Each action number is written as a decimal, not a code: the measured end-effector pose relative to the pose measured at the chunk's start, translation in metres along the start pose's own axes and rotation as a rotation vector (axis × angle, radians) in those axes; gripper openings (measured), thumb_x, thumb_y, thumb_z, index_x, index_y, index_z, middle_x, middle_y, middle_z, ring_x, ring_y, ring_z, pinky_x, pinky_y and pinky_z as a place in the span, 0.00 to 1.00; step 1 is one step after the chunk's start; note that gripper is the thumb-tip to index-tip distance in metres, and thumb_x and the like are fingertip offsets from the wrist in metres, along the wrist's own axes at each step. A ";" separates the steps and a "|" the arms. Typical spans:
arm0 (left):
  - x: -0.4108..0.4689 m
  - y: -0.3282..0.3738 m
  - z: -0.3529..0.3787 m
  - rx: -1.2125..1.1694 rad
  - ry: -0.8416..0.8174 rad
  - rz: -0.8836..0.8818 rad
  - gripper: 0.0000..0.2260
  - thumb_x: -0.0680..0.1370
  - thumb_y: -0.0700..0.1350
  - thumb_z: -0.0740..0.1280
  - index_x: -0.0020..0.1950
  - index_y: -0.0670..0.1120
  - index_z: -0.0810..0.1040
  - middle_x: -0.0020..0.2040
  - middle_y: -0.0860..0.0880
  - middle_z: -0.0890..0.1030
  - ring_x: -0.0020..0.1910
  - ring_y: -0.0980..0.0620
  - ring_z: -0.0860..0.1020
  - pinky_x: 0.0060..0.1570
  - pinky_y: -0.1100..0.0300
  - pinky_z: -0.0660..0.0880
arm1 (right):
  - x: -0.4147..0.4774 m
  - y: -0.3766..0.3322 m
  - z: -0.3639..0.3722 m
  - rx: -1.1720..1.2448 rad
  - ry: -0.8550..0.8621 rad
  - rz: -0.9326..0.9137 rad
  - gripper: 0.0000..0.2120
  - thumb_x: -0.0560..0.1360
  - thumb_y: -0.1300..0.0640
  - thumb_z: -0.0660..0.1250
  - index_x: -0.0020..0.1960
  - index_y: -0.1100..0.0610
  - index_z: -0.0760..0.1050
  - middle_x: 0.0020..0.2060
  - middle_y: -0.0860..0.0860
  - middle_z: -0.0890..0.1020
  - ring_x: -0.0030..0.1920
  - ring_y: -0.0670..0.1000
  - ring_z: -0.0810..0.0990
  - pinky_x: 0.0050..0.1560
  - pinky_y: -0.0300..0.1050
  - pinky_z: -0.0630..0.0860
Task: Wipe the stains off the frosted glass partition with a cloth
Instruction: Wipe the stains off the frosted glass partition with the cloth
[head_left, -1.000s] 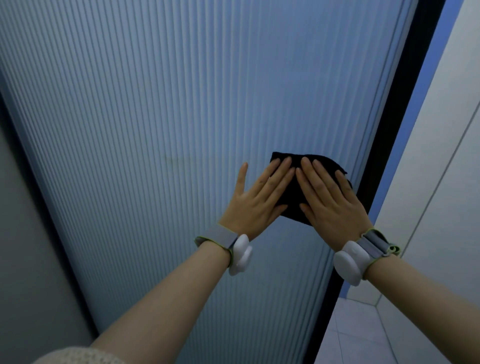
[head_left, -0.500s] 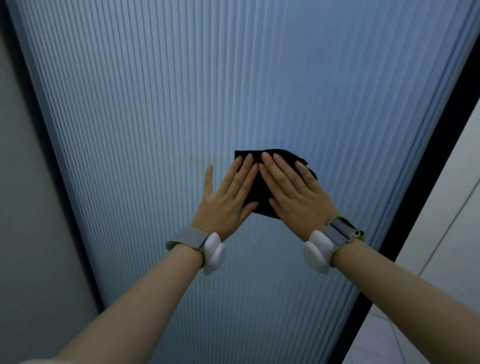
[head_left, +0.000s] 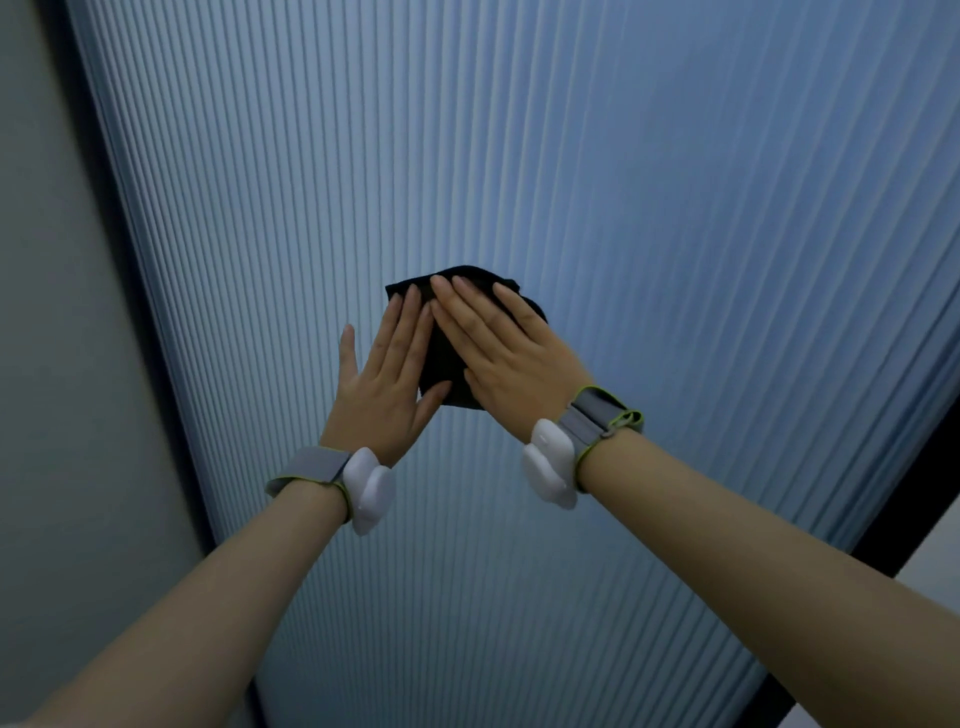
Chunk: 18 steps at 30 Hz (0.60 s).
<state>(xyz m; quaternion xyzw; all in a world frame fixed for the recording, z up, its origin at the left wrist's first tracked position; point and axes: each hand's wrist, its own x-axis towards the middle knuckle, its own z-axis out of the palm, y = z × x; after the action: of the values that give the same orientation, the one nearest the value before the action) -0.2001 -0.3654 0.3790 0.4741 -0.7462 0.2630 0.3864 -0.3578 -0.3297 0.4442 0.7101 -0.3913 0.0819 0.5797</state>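
Frosted glass partition (head_left: 519, 156), ribbed top to bottom, filling most of the view between dark frame edges. Black cloth (head_left: 441, 358) lying flat against it near the middle. Left hand (head_left: 387, 387) and right hand (head_left: 506, 358) pressing the cloth side by side, palms flat, fingers stretched out and spread, not gripping. Wearing grey wristbands (head_left: 597, 415) with white pods.

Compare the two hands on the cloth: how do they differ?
The right hand covers most of the cloth; the left hand overlaps only its left edge. Right fingers lie together; the left's outermost finger splays onto bare glass. Both are flat, open and wear wristbands.
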 end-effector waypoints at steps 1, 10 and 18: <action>0.000 -0.001 0.001 -0.012 0.007 -0.003 0.29 0.79 0.57 0.46 0.72 0.41 0.45 0.73 0.45 0.50 0.73 0.52 0.49 0.68 0.37 0.50 | 0.001 -0.001 0.000 -0.002 -0.005 -0.002 0.26 0.76 0.52 0.44 0.72 0.57 0.58 0.72 0.47 0.65 0.72 0.48 0.62 0.72 0.45 0.57; -0.019 0.003 0.010 -0.026 -0.017 0.002 0.29 0.78 0.53 0.52 0.73 0.40 0.47 0.73 0.45 0.51 0.73 0.52 0.49 0.68 0.38 0.53 | -0.016 -0.018 0.007 0.057 0.028 0.005 0.24 0.76 0.54 0.48 0.72 0.57 0.59 0.72 0.48 0.65 0.72 0.48 0.63 0.71 0.44 0.58; -0.052 0.013 0.019 0.106 -0.110 0.016 0.28 0.77 0.53 0.53 0.72 0.39 0.55 0.72 0.45 0.57 0.72 0.47 0.57 0.64 0.35 0.61 | -0.046 -0.042 0.015 0.058 -0.021 -0.011 0.25 0.76 0.53 0.56 0.72 0.56 0.59 0.71 0.47 0.65 0.71 0.47 0.63 0.75 0.47 0.50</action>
<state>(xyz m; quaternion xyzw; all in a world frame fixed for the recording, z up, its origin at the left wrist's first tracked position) -0.2047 -0.3486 0.3247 0.5016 -0.7550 0.2788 0.3173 -0.3667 -0.3209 0.3816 0.7296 -0.3908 0.0824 0.5551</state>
